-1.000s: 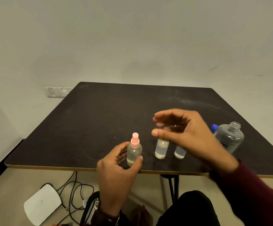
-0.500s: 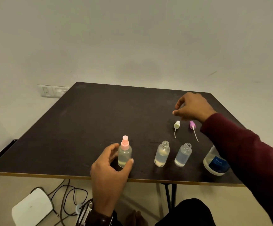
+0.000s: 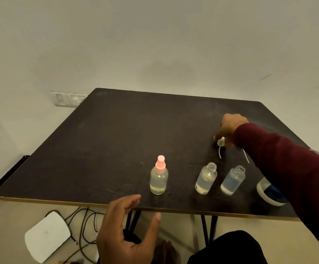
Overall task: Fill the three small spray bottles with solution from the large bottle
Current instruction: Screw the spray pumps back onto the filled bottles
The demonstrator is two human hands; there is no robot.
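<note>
Three small spray bottles stand in a row near the front edge of the table [image 3: 116, 130]. The left bottle [image 3: 158, 178] already wears its pink spray cap [image 3: 160, 164]; the middle bottle [image 3: 206, 179] and the right bottle [image 3: 232, 181] stand open-necked, each with some clear liquid in it. The large bottle [image 3: 269, 193] sits just to their right, mostly hidden behind the maroon sleeve [image 3: 288, 168].

Beyond the open bottles lies the white spray head [image 3: 221, 142] with its thin dip tube trailing toward us. Our right hand [image 3: 231, 128] reaches over it with its fingertips down at the cap; it seems to be pinching it, though the knuckles hide the contact. A second dip tube [image 3: 246, 157] shows beside the sleeve, its head covered. Our left hand [image 3: 128, 231] hovers off the near edge of the table, fingers loosely spread and holding nothing.

We judge the step in hand to be capping the middle bottle. To do it well, we should lift the head by its collar so the tube hangs straight, bring the left hand back to steady the bottle at its body, thread the tube tip into the neck first, then seat and twist. The sleeve passes close over the right bottle, so we should lift high and keep the forearm clear of those uncapped necks.
</note>
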